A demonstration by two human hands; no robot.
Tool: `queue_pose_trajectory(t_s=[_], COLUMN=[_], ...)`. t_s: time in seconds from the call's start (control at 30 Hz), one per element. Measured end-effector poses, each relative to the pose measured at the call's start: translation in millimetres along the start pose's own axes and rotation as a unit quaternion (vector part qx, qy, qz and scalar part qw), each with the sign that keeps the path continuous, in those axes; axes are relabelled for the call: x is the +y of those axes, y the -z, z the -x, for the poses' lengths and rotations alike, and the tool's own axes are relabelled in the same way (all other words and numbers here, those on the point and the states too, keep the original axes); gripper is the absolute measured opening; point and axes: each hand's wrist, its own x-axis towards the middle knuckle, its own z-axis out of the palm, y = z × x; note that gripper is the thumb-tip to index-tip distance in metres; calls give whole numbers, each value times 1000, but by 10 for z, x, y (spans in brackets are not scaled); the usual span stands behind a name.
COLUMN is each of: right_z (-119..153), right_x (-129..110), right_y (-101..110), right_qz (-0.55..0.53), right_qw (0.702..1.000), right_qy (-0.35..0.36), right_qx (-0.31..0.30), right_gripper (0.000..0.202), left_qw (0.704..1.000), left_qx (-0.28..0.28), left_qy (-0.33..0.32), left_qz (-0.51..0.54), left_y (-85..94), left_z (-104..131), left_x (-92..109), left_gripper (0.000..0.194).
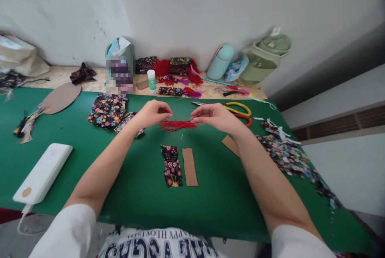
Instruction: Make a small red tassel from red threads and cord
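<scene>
A thin red thread [182,116] stretches between my two hands, just above a loose bundle of red threads [177,125] on the green tabletop. My left hand [154,112] pinches one end of it at the bundle's left. On the right, my right hand [212,116] closes thumb and fingers on the other end. Nearer to me lies a strip of black floral fabric [172,166], with a brown cardboard strip [189,166] beside it. Scissors [240,108] with yellow and red handles lie partly behind my right hand.
Folded floral fabric [107,110] and an oval board [61,98] with tassels lie left. A white power bank [43,173] sits near the front edge. A glue stick [151,82] and a turquoise bottle [221,62] stand at the back. Fabric scraps [285,155] cover the right edge.
</scene>
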Motion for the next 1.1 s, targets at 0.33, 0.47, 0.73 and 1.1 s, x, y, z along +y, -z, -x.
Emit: queue_pose_trajectory(t_s=[0.33, 0.47, 0.73, 1.1], right_z=[-6, -44, -75, -119], right_x=[-17, 56, 132, 182], right_y=[15, 21, 16, 7], right_qz=[145, 56, 102, 382], right_qw=[989, 996, 991, 924], right_qy=[-16, -57, -73, 22], right_qx=[-16, -37, -43, -30], right_gripper=[17, 6, 4, 13], left_qw=[996, 997, 991, 989], left_qx=[-47, -48, -67, -58], left_qy=[10, 56, 114, 58], left_qz=[-80, -36, 20, -123], left_y=[133, 168, 85, -55], left_z=[13, 15, -14, -85], left_x=[-98, -139, -205, -305], left_gripper=[18, 17, 5, 9])
